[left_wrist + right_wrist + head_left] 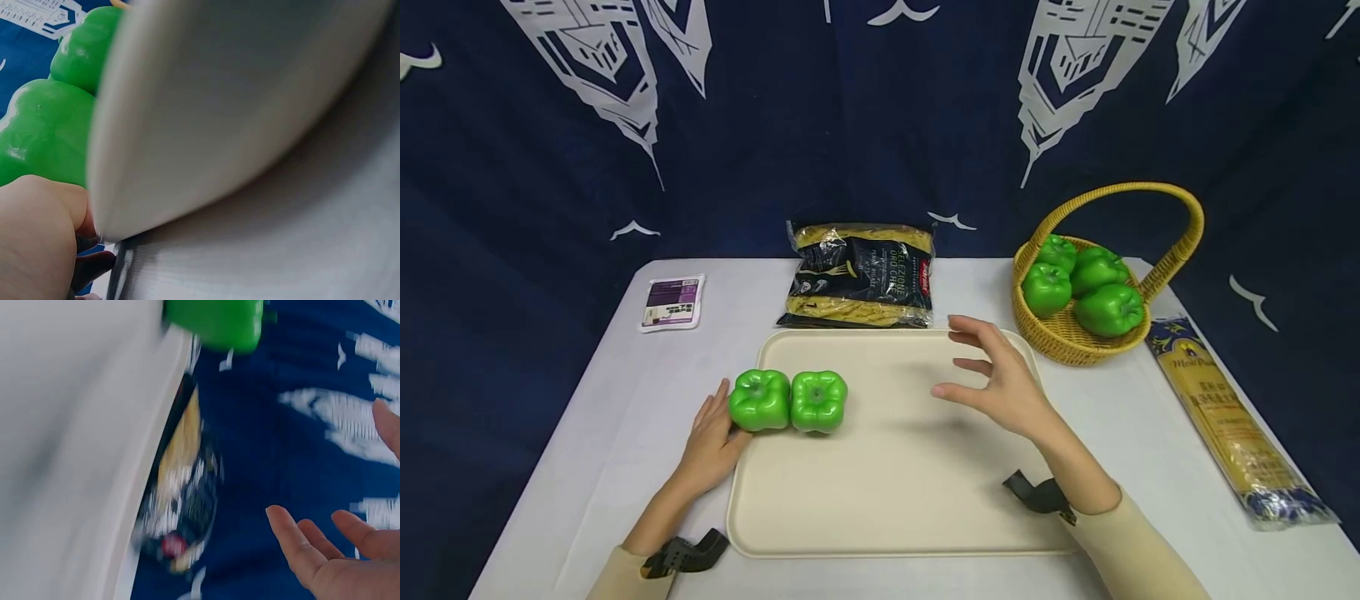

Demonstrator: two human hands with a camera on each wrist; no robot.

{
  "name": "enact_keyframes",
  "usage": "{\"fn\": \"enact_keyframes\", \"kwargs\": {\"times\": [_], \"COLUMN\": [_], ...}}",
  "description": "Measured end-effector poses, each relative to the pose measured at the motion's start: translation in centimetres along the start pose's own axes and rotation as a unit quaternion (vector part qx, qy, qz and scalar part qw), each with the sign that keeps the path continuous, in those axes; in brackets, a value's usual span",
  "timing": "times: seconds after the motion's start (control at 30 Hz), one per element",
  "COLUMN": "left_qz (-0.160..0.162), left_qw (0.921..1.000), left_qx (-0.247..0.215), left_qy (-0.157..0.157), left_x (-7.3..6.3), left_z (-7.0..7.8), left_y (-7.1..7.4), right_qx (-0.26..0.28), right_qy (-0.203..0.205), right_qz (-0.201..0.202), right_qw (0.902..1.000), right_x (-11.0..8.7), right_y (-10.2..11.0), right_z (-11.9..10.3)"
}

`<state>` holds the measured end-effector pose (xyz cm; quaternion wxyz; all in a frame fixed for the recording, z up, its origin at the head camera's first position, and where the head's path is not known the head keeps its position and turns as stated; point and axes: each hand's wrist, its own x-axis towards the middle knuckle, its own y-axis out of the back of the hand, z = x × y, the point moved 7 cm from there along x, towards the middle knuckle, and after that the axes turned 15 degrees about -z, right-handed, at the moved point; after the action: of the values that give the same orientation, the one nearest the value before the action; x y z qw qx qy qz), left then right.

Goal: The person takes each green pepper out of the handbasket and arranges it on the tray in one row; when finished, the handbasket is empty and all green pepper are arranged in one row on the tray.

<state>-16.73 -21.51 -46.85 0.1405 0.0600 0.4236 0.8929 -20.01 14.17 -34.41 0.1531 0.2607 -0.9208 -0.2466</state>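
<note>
Two glossy green bell peppers sit side by side at the left edge of a cream tray. At that edge my left hand lies beside the outer pepper, fingers extended along its left side and thumb by its base. In the left wrist view the hand shows at the tray's rim, just under the green pepper. Over the tray's right part hangs my right hand, thumb and fingers spread wide with nothing between them.
A wicker basket holding several green peppers stands at the back right. Behind the tray lies a pasta bag. A long spaghetti pack rests along the right edge, and a small purple-and-white packet at back left.
</note>
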Motion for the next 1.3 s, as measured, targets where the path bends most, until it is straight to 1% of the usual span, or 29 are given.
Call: {"fn": "enact_keyframes", "kwargs": {"times": [0.13, 0.27, 0.33, 0.43, 0.5, 0.53, 0.6, 0.73, 0.87, 0.97, 1.1, 1.3], "left_qz": [0.002, 0.002, 0.002, 0.003, 0.004, 0.005, 0.006, 0.006, 0.005, 0.004, 0.003, 0.005], "left_qw": [1.0000, 1.0000, 1.0000, 1.0000, 1.0000, 1.0000, 1.0000, 1.0000, 1.0000, 1.0000, 1.0000, 1.0000], "left_qx": [-0.003, -0.008, -0.008, -0.006, -0.005, -0.005, -0.005, -0.004, -0.005, -0.005, -0.006, -0.005], "left_qy": [0.000, 0.002, 0.002, 0.002, 0.001, 0.000, 0.000, 0.001, 0.001, 0.002, 0.002, -0.003], "left_x": [-0.1, -0.2, -0.1, -0.2, -0.2, -0.2, -0.2, -0.2, -0.2, -0.2, -0.2, -0.2], "left_z": [0.0, 0.0, 0.0, -0.1, -0.1, -0.1, -0.1, -0.1, 0.0, 0.1, 0.1, 0.3], "left_y": [0.1, 0.1, 0.1, 0.0, -0.1, -0.1, -0.1, -0.2, -0.1, -0.1, -0.1, 0.0], "right_qx": [-0.018, -0.050, -0.067, -0.088, -0.101, -0.105, -0.103, -0.084, -0.061, -0.039, -0.026, -0.025], "right_qy": [-0.005, -0.031, -0.051, -0.088, -0.116, -0.136, -0.173, -0.252, -0.295, -0.309, -0.315, -0.325], "right_qz": [0.055, 0.127, 0.163, 0.211, 0.241, 0.253, 0.272, 0.284, 0.288, 0.287, 0.283, 0.274], "right_qw": [0.9983, 0.9901, 0.9829, 0.9696, 0.9582, 0.9519, 0.9411, 0.9211, 0.9092, 0.9058, 0.9057, 0.9048], "right_x": [-1.8, -3.9, -5.0, -6.4, -7.3, -7.7, -8.5, -9.8, -10.4, -10.6, -10.7, -10.7], "right_y": [4.0, 8.5, 10.7, 13.5, 15.2, 15.9, 17.2, 19.0, 19.9, 20.3, 20.6, 21.0], "right_z": [1.6, 3.3, 4.1, 5.5, 6.2, 6.6, 7.3, 8.7, 10.1, 11.1, 12.1, 13.4]}}
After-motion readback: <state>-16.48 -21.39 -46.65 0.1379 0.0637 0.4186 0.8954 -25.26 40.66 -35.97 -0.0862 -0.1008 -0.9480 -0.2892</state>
